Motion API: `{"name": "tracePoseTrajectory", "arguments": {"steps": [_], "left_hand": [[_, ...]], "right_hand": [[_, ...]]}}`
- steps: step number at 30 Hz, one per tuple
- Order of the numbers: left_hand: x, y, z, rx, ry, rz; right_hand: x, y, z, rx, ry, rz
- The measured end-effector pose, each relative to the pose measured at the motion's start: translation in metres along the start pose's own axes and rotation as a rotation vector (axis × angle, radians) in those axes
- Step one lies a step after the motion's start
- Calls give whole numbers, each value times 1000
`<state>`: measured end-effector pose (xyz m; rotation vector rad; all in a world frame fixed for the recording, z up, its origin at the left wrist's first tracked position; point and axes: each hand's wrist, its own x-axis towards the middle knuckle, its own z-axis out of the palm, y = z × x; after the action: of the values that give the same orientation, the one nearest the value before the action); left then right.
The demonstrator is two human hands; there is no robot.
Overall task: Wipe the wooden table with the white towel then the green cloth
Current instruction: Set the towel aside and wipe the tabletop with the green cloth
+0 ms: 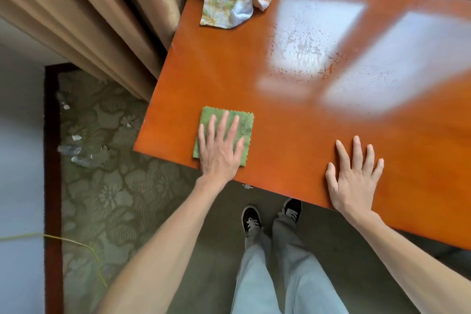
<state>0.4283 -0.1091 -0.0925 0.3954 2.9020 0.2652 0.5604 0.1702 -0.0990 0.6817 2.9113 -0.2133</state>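
Under the left hand (219,150), green cloth (244,125)

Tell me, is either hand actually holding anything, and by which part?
Nothing is gripped. The left hand presses flat on the green cloth, fingers straight; the right hand rests flat on the wooden table.

To your left, tan curtains (96,20) hang down to the floor. Below them you see a flower-patterned carpet (114,186) with small scraps of litter (74,150) scattered on it. A thin yellow cord (76,242) crosses the near left floor. Your black shoes (251,219) and grey trousers (277,275) show nearest you.
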Motion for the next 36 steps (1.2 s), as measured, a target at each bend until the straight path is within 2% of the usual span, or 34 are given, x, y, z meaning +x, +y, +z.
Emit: {"name": "tracePoseTrajectory", "arguments": {"steps": [5,7,11,15,21,23,26,30,36], "left_hand": [[19,-101,-22,58,50,-265],[11,-128,-28,41,54,-309],[-27,-99,-15,-105,69,-463],[-60,-9,9,-23,-41,-302],[-56,145,38,63,-152,197],[-37,162,38,86,-161,257],[-2,152,30,99,-152,270],[44,102,11,111,-96,76],[54,-32,-19,106,2,-365]], "right_hand": [[0,-2,2,10,41,12],[0,-2,2,7,47,14],[-1,-2,1,11,53,11],[1,-2,0,10,63,6],[0,-3,-1,23,68,6],[1,-2,-1,29,70,3],[0,-1,-1,38,71,7],[0,1,0,40,71,3],[1,2,4,35,81,1]]}}
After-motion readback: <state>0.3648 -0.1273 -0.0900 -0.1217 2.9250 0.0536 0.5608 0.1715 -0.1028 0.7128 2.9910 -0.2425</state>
